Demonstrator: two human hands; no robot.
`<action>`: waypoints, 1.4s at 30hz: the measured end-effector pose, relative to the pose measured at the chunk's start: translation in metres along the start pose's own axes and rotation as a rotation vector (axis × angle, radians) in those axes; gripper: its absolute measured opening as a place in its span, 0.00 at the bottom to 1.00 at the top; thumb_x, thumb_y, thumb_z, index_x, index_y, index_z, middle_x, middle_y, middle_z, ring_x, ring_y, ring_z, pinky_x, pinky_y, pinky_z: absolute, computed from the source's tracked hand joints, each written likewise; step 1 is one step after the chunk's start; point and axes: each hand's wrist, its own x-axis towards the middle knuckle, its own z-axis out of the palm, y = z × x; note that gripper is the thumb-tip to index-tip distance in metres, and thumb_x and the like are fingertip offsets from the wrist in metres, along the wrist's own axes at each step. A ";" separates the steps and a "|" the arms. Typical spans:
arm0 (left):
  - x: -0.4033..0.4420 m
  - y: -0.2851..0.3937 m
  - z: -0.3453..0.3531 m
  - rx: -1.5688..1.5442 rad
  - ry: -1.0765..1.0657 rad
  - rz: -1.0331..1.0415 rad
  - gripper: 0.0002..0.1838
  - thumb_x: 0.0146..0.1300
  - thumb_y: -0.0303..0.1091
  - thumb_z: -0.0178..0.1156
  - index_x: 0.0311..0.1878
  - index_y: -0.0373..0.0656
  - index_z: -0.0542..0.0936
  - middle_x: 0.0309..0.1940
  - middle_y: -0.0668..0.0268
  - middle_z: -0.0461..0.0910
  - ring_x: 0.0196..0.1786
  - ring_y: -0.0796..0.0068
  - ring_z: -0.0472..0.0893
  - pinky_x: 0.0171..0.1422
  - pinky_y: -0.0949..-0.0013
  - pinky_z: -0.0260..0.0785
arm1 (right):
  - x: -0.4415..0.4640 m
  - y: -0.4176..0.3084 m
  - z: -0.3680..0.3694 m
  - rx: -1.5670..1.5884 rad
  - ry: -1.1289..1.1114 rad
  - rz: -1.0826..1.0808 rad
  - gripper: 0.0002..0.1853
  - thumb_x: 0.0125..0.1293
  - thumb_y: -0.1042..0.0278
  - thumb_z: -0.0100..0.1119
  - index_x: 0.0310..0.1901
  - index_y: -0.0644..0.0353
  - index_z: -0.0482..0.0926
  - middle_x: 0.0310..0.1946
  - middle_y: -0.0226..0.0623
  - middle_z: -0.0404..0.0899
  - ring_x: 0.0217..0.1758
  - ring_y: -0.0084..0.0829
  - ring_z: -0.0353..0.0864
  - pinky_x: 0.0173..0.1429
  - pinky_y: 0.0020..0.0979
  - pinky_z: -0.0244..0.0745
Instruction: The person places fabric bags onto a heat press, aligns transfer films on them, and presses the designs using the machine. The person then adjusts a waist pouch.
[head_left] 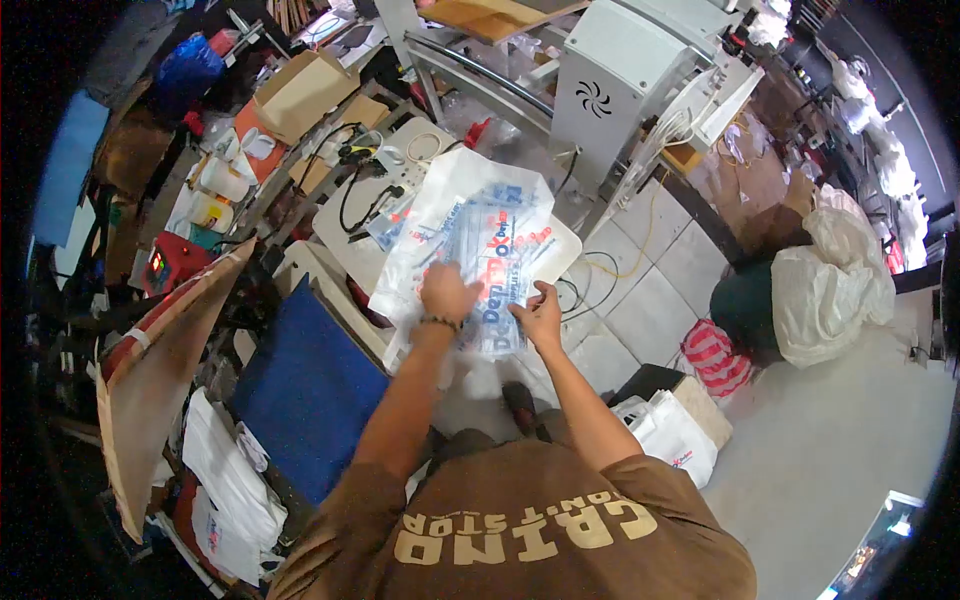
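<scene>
Nearest to us, the printed plastic bags (493, 235) lie in a loose pile across the right side of the white tabletop (345, 222), their lower ends reaching over its near edge. Our left hand (450, 293) presses on the pile, blurred, so we cannot tell whether its fingers are closed; our right hand (540, 316) is curled at the pile's right edge, thumb and forefinger slightly apart, its grip unclear. We judge that the slick layers could slide off the near edge if we pressed unevenly, and that the cables beside the power strip (392, 190), towards the far left edge, could snag a corner. To our right, a white sack (832, 275) bulges beside a dark green bin (745, 312); we cannot see what either holds. Beyond the tabletop's left side, two jars (224, 180) show pale or yellowish contents, and farther off stands an open cardboard box (303, 97), its inside unclear.
</scene>
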 end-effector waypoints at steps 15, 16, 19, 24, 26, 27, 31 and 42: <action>-0.071 0.047 0.052 -0.194 0.198 0.306 0.23 0.55 0.30 0.67 0.55 0.41 0.75 0.43 0.56 0.79 0.49 0.53 0.79 0.51 0.56 0.70 | -0.002 0.016 -0.020 0.882 -0.142 0.329 0.18 0.66 0.80 0.63 0.57 0.63 0.73 0.49 0.37 0.83 0.50 0.29 0.82 0.56 0.32 0.75; -0.080 0.054 0.046 -0.196 0.197 0.300 0.23 0.55 0.30 0.67 0.55 0.41 0.75 0.43 0.56 0.79 0.49 0.53 0.79 0.51 0.56 0.70 | -0.005 0.016 -0.024 0.877 -0.145 0.332 0.18 0.66 0.80 0.63 0.57 0.63 0.73 0.49 0.37 0.83 0.50 0.29 0.82 0.56 0.32 0.75; -0.100 0.066 0.027 -0.253 -0.002 0.450 0.26 0.56 0.37 0.69 0.56 0.35 0.74 0.50 0.48 0.79 0.53 0.47 0.79 0.59 0.51 0.68 | -0.009 0.025 -0.034 0.950 -0.163 0.357 0.19 0.69 0.79 0.60 0.60 0.61 0.72 0.53 0.39 0.81 0.54 0.33 0.81 0.58 0.37 0.76; -0.054 0.024 0.040 -0.172 0.451 0.348 0.38 0.56 0.49 0.73 0.62 0.33 0.71 0.57 0.44 0.74 0.59 0.41 0.73 0.63 0.45 0.65 | -0.009 0.038 -0.039 1.021 -0.217 0.351 0.21 0.71 0.75 0.60 0.63 0.59 0.71 0.56 0.35 0.81 0.57 0.32 0.80 0.63 0.38 0.75; -0.026 -0.008 0.063 -0.208 0.345 0.297 0.41 0.50 0.49 0.75 0.64 0.37 0.72 0.57 0.50 0.72 0.62 0.47 0.70 0.63 0.42 0.61 | -0.006 0.040 -0.044 1.069 -0.253 0.386 0.21 0.71 0.74 0.59 0.64 0.58 0.70 0.57 0.34 0.80 0.58 0.32 0.80 0.64 0.38 0.74; -0.021 -0.010 0.054 -0.209 0.340 0.298 0.41 0.50 0.49 0.75 0.64 0.37 0.72 0.57 0.50 0.72 0.62 0.47 0.70 0.63 0.42 0.61 | -0.006 0.044 -0.048 1.177 -0.327 0.411 0.21 0.72 0.73 0.58 0.65 0.57 0.70 0.58 0.33 0.79 0.59 0.33 0.79 0.66 0.39 0.74; -0.015 -0.009 0.018 -0.033 0.144 0.223 0.40 0.45 0.46 0.78 0.62 0.42 0.75 0.55 0.55 0.73 0.61 0.49 0.70 0.63 0.44 0.63 | -0.009 0.050 -0.056 1.227 -0.439 0.442 0.22 0.74 0.71 0.55 0.67 0.53 0.68 0.60 0.32 0.78 0.62 0.35 0.79 0.69 0.42 0.74; -0.036 0.028 0.034 -0.241 0.017 0.031 0.27 0.52 0.33 0.71 0.56 0.39 0.77 0.46 0.52 0.78 0.51 0.47 0.79 0.53 0.47 0.72 | -0.006 0.036 -0.034 1.236 -0.454 0.397 0.26 0.71 0.74 0.57 0.69 0.53 0.66 0.63 0.35 0.76 0.65 0.36 0.77 0.69 0.42 0.74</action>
